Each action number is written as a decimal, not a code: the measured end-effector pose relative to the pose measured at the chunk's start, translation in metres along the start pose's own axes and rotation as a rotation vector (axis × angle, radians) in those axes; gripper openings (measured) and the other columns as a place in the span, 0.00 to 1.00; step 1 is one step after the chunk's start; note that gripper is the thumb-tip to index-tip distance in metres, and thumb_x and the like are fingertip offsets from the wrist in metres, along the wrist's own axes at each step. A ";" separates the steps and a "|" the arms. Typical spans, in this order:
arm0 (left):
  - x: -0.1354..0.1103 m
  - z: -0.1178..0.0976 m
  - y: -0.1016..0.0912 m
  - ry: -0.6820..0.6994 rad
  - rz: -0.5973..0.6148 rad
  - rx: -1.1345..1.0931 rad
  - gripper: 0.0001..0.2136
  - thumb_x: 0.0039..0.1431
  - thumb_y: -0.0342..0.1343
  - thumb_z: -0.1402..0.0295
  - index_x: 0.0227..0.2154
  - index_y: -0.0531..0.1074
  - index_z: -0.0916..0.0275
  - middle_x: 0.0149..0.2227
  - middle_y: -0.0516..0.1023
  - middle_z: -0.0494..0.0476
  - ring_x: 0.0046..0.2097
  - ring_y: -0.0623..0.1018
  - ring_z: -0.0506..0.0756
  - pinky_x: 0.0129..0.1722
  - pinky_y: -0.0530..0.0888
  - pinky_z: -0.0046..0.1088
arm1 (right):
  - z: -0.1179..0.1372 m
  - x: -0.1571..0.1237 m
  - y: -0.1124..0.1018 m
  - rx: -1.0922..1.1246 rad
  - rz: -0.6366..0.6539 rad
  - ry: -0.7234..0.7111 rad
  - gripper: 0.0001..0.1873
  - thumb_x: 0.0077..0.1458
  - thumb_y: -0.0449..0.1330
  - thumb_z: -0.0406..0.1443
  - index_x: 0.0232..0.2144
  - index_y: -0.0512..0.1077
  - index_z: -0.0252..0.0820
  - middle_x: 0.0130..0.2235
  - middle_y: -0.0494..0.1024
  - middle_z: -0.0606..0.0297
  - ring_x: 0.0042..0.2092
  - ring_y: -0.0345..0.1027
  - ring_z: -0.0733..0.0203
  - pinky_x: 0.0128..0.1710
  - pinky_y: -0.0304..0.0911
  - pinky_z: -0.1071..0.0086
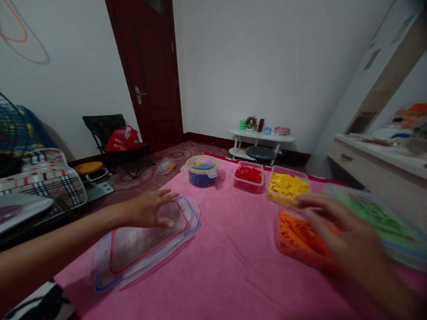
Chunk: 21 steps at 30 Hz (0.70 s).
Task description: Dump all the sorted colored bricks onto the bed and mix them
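My left hand [148, 208] lies flat with fingers stretched out on a stack of clear container lids [140, 242], one edged red and one edged blue, at the left of the pink tablecloth [220, 266]. My right hand [336, 231] is blurred by motion and hovers with fingers spread over an open tub of orange bricks [296, 240]. Beside it to the right sits a tub of green bricks [380, 222]. It holds nothing that I can see.
Farther back stand a tub of yellow bricks [287, 186], a tub of red bricks [248, 176] and a round lidded tub of blue bricks [202, 170]. A folding chair [110, 133], a dark door [153, 75], a small white table [262, 138] and a white cabinet [376, 164] surround the table.
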<state>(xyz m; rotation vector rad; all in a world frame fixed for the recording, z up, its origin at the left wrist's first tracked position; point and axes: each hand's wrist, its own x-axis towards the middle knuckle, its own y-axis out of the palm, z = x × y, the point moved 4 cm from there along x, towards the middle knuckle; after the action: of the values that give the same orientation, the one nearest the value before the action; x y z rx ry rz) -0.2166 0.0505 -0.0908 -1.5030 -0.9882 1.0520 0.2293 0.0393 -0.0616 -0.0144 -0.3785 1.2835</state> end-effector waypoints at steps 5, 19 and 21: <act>0.004 0.031 0.007 -0.219 -0.082 0.062 0.24 0.52 0.52 0.62 0.53 0.68 0.62 0.51 0.73 0.66 0.51 0.73 0.62 0.47 0.68 0.35 | 0.023 -0.075 0.137 -0.463 0.671 -0.796 0.25 0.53 0.53 0.27 0.52 0.67 0.50 0.55 0.68 0.60 0.55 0.63 0.56 0.54 0.62 0.59; -0.011 -0.019 -0.052 -0.180 -0.135 -0.420 0.15 0.48 0.50 0.66 0.41 0.64 0.61 0.24 0.74 0.50 0.23 0.73 0.52 0.24 0.67 0.25 | 0.046 -0.110 0.220 -0.568 0.662 -1.241 0.19 0.63 0.46 0.34 0.56 0.61 0.45 0.62 0.60 0.59 0.64 0.46 0.56 0.61 0.49 0.54; -0.006 -0.022 -0.056 -0.173 -0.006 -0.667 0.15 0.49 0.51 0.63 0.41 0.64 0.61 0.23 0.74 0.48 0.20 0.71 0.50 0.21 0.65 0.23 | 0.055 -0.106 0.205 -0.523 0.574 -1.324 0.16 0.64 0.46 0.34 0.51 0.66 0.45 0.58 0.67 0.61 0.60 0.56 0.57 0.57 0.57 0.60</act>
<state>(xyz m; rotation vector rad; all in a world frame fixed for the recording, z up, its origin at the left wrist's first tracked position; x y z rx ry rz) -0.2010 0.0474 -0.0320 -1.9529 -1.5684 0.8976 -0.0017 -0.0108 -0.0832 0.3187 -1.9483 1.5746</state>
